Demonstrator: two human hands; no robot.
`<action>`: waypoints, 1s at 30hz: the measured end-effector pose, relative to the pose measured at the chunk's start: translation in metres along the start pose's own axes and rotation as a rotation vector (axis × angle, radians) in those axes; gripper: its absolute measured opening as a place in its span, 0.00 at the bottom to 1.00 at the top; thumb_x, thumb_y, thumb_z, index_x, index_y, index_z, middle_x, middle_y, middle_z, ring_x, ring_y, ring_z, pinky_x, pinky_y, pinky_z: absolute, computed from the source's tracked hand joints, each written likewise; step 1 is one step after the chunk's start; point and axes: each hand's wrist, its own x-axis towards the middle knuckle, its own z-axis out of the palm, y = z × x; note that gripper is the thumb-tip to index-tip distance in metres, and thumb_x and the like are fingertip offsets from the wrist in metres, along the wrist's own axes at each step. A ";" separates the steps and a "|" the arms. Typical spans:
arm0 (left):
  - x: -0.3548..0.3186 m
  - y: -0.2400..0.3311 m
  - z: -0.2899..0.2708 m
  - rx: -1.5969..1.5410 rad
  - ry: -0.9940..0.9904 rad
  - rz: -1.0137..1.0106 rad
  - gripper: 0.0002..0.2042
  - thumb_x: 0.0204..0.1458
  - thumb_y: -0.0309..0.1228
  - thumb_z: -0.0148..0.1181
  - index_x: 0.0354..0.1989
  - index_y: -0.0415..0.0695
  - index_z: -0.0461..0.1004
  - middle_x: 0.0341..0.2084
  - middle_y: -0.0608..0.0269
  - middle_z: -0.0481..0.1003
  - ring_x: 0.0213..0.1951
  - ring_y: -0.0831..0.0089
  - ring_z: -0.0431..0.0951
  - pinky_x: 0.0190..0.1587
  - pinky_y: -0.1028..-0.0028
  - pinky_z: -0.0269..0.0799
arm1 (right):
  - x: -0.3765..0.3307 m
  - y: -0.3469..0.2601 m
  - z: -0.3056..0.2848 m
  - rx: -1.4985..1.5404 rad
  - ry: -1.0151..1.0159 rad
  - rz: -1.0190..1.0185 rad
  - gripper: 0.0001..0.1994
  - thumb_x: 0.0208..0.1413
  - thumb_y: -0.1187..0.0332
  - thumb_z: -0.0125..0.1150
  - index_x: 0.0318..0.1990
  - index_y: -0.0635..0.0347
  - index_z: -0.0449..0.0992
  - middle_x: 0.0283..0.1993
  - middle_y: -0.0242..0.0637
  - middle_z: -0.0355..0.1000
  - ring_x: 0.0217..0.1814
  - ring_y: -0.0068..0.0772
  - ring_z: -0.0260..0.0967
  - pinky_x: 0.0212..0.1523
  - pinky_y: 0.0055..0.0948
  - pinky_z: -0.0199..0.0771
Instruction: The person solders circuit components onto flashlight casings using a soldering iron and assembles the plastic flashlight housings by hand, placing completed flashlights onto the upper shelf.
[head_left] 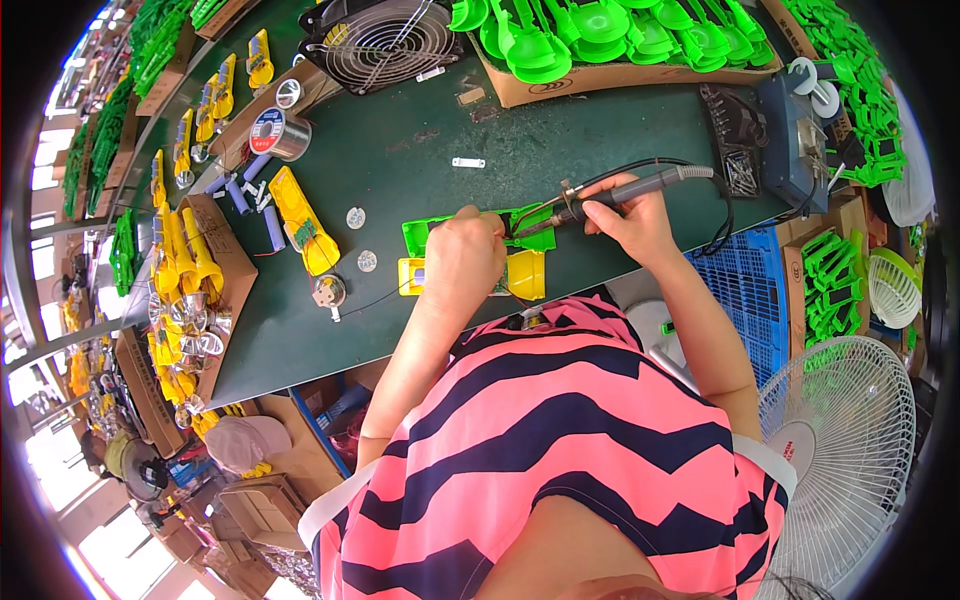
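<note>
My right hand [632,218] grips a soldering iron [650,186] with a dark handle, a grey cable sleeve and a metal guide at its front. Its tip points left, over a green plastic casing [538,238] lying open on the bench. My left hand [466,255] is closed above the casing's middle, fingertips pinched near the tip; what they hold is hidden. Closer to me, under that hand, lies a yellow plastic casing [525,275] with wires. A thin wire runs left from it to a small round metal part [329,291].
Left on the green bench [400,150] are a yellow casing with a circuit board [304,222], blue cylindrical cells [274,229] and a solder spool [281,135]. A metal-grilled fan [385,45] and a box of green casings [600,85] stand behind. A blue-grey machine [790,140] is at right.
</note>
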 end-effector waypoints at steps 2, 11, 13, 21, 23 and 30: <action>0.000 -0.001 0.001 0.003 0.004 0.001 0.04 0.37 0.23 0.53 0.21 0.43 0.74 0.20 0.57 0.71 0.21 0.60 0.72 0.25 0.67 0.67 | 0.002 0.001 0.003 -0.026 -0.011 -0.012 0.08 0.47 0.75 0.58 0.34 0.69 0.69 0.28 0.36 0.69 0.23 0.20 0.67 0.25 0.18 0.69; 0.002 -0.001 0.001 0.013 0.003 0.016 0.04 0.36 0.23 0.53 0.21 0.43 0.74 0.19 0.57 0.70 0.21 0.60 0.72 0.25 0.67 0.68 | -0.001 0.004 0.004 -0.079 -0.012 -0.071 0.08 0.46 0.74 0.59 0.33 0.67 0.70 0.26 0.35 0.70 0.23 0.20 0.68 0.23 0.17 0.68; 0.000 -0.001 0.001 0.010 0.017 0.028 0.03 0.36 0.23 0.53 0.21 0.43 0.73 0.19 0.57 0.70 0.21 0.60 0.72 0.25 0.67 0.68 | -0.003 -0.001 0.005 -0.152 -0.026 -0.099 0.08 0.46 0.74 0.59 0.34 0.67 0.70 0.27 0.36 0.70 0.22 0.20 0.68 0.23 0.17 0.68; 0.000 -0.001 0.001 0.035 0.010 0.034 0.04 0.36 0.23 0.53 0.21 0.43 0.74 0.19 0.55 0.70 0.22 0.58 0.72 0.26 0.66 0.68 | -0.041 -0.024 0.027 -0.164 0.131 -0.332 0.09 0.47 0.77 0.57 0.37 0.68 0.68 0.33 0.42 0.71 0.29 0.26 0.73 0.26 0.19 0.72; 0.001 0.000 0.001 0.049 0.014 0.054 0.03 0.35 0.22 0.53 0.20 0.41 0.73 0.19 0.54 0.69 0.21 0.58 0.73 0.26 0.66 0.69 | -0.044 -0.002 0.036 -0.424 0.053 -0.496 0.21 0.42 0.72 0.63 0.45 0.64 0.65 0.38 0.43 0.71 0.39 0.35 0.72 0.51 0.40 0.65; -0.002 -0.001 0.000 0.057 0.012 0.054 0.04 0.37 0.26 0.57 0.23 0.41 0.74 0.20 0.54 0.69 0.22 0.58 0.72 0.26 0.67 0.68 | -0.042 0.012 0.048 -0.652 -0.188 -0.341 0.34 0.36 0.67 0.67 0.51 0.65 0.55 0.49 0.37 0.67 0.52 0.38 0.64 0.64 0.47 0.35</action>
